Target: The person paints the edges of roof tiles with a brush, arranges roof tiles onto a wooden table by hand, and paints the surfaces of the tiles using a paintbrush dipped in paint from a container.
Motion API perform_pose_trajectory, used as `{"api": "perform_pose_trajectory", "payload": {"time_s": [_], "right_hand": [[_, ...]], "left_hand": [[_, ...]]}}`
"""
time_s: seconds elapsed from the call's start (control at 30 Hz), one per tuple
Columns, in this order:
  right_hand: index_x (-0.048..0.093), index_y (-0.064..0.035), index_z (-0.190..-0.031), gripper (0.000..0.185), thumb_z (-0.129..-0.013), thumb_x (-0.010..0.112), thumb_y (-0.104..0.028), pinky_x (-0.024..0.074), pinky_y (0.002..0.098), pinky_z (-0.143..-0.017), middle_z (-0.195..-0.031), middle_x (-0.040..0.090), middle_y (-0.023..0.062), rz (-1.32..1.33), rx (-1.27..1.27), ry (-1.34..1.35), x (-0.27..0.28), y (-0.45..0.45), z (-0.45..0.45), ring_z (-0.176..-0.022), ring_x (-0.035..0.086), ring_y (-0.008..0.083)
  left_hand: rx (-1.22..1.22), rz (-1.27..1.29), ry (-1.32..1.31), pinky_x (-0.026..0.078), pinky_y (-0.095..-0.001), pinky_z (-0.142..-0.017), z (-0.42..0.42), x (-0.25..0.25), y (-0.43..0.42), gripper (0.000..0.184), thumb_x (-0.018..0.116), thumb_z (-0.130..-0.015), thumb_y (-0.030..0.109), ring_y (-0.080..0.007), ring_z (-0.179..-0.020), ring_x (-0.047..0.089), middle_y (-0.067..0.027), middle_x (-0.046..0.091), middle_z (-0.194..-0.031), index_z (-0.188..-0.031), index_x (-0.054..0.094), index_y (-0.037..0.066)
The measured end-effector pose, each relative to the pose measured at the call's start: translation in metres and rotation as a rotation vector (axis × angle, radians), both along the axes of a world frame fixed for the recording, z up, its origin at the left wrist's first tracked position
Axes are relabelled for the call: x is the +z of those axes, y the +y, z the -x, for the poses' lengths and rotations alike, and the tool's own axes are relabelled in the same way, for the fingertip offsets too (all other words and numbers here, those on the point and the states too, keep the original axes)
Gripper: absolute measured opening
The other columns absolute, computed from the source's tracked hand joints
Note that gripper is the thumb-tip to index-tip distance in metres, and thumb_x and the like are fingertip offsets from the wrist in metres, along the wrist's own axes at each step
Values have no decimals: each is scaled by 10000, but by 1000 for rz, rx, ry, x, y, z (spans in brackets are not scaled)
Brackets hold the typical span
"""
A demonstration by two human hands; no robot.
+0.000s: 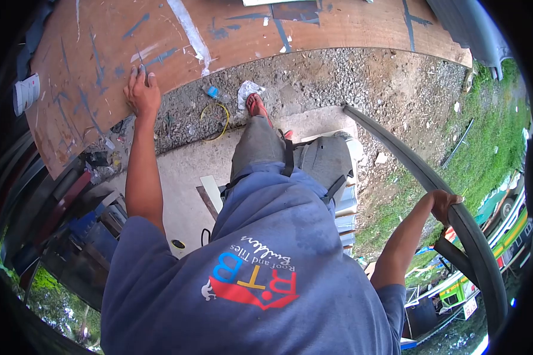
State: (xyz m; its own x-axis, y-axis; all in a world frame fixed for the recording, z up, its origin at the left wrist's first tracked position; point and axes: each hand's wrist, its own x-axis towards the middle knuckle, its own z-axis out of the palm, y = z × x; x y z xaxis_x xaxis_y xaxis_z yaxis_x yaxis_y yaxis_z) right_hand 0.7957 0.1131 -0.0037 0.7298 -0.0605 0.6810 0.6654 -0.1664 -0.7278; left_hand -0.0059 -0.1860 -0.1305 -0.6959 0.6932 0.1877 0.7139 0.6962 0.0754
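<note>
My left hand (pixel 142 93) rests on the brown wooden board (pixel 177 68) near its edge, fingers stretched forward and a little apart. Grey streaks and a pale strip mark the board's surface. Over on the right, my right hand (pixel 444 207) is wrapped round a dark grey post (pixel 420 165), which looks curved in this view. A shorter grey bar joins the post just below that hand.
Underfoot lie a concrete strip (pixel 180 171) and gravel (pixel 337 77). A yellow cord (pixel 226 127), a blue-capped bottle (pixel 213 92) and white crumpled litter (pixel 249 90) are near my foot. Stacked dark pieces (pixel 95 236) stand left; grass (pixel 485 136) and vehicles are right.
</note>
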Motion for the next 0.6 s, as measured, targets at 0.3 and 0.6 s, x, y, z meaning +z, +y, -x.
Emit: {"api": "perform_pose_trajectory", "payload": {"time_s": [0.3,0.6], "right_hand": [[391,59,-1321,902,-674,935,-255,539,551,-915,-1188,609,304,-117,45,-60,-7,8,-13,-1062,648,446],[395,-7,-1331,895,-653,952,-186,531,542,-916,-1211,575,273,-243,208,14,-3,10,-3,-1101,617,404]], "left_hand": [[23,-55,15,377,-411,-1119,-7,-1,3,455,640,-946,271,-320,-1302,534,-134,549,-1490,-1356,657,76],[52,9,5,342,-396,-1140,-4,-2,0,462,613,-971,320,-262,-1361,507,-114,557,-1485,-1391,639,130]]}}
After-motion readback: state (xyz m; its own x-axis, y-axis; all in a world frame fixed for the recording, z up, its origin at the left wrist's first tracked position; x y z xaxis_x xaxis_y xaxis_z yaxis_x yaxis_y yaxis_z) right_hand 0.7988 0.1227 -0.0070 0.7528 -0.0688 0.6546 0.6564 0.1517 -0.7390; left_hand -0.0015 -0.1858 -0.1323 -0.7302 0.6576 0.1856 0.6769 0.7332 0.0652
